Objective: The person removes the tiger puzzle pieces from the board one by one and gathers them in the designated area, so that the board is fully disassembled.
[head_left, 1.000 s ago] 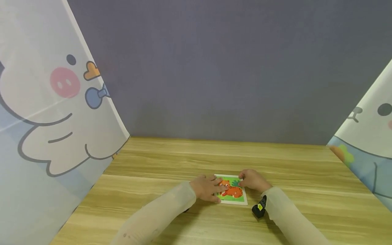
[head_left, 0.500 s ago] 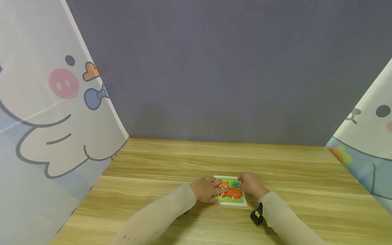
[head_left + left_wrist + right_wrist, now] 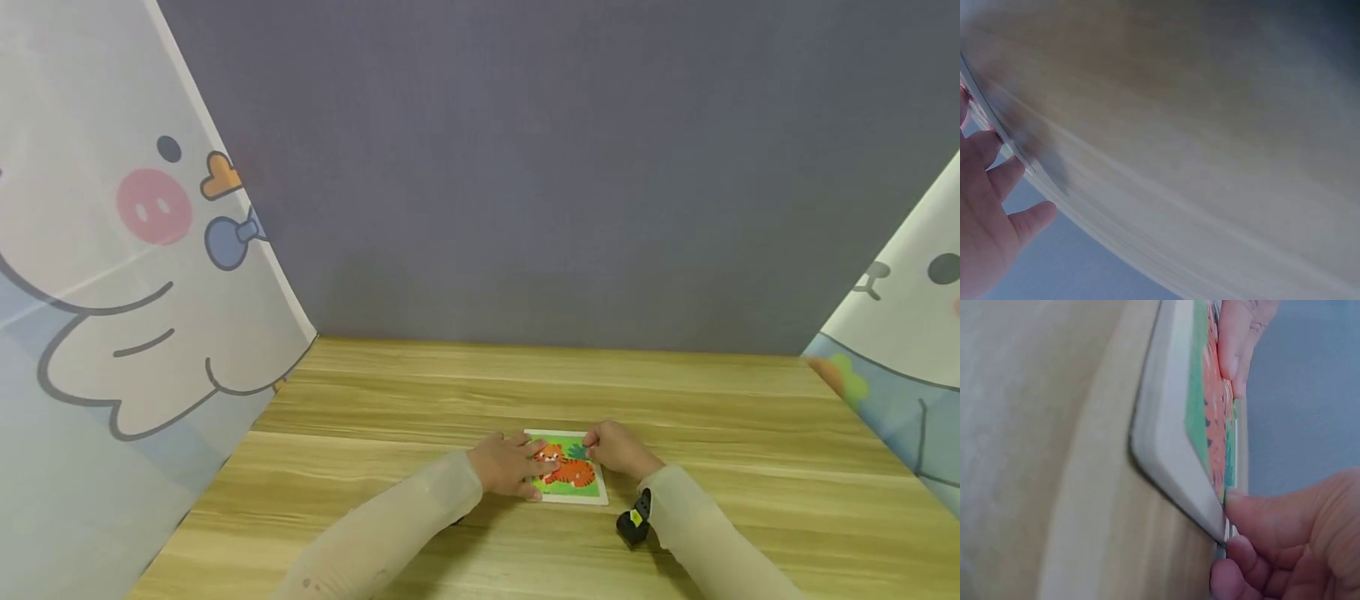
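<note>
No words, numbers or brands can be read in any view. The black wrist device (image 3: 627,532) at the right sleeve (image 3: 705,529) bears a yellow mark (image 3: 637,517) — too small to make out. The picture board (image 3: 573,490) shows a drawing — no legible lettering.

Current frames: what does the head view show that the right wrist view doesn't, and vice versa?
Only head: cartoon-printed sheets, pale sleeves, a black wrist device.
Only right wrist: the side wall of the tiger board close up, and lower fingertips of the right hand.
Both: that board, that hand, the left hand, the wooden tabletop.
</note>
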`<state>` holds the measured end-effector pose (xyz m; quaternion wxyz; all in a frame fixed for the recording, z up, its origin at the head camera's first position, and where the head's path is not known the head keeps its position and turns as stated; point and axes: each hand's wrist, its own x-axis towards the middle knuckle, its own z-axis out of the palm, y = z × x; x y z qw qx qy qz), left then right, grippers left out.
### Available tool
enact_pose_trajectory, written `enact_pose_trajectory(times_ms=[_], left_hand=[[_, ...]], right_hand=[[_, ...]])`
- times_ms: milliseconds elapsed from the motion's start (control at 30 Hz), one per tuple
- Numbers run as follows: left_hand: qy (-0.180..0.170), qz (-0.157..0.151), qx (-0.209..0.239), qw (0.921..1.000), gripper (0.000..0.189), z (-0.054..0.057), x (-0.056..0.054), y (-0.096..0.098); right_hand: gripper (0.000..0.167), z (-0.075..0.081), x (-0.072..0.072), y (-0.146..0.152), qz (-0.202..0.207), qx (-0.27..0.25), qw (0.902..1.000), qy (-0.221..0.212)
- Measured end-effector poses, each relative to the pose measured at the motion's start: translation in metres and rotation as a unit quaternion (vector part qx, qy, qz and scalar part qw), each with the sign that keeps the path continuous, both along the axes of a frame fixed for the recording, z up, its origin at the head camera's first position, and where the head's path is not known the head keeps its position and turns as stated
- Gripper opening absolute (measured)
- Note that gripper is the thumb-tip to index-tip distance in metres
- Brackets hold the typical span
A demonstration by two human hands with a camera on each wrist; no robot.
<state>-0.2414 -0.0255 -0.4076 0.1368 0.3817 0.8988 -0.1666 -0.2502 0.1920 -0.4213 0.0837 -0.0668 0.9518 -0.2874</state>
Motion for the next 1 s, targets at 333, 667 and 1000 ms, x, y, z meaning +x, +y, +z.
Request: enact_pose_trajectory(times_ms=[333, 667, 1000], left_hand=[[0.0, 0.0, -0.006, 1.0, 0.063, -0.003, -0.003, 0.001], [0.011, -0.004, -0.018, 0.9998, 0.063, -0.001, -0.003, 0.001], [0.007, -0.002, -0.02, 0.9998, 0.064, 0.001, -0.002, 0.002]], right_hand=[[0.018, 0.004, 0.01, -0.005, 0.013, 0.069, 0.9956, 0.062], [0.029, 0.004, 0.0, 0.0, 0.025, 0.038, 0.9988, 0.017], [0.024, 0.005, -0.008, 0.004, 0.041, 0.03, 0.9987, -0.006]])
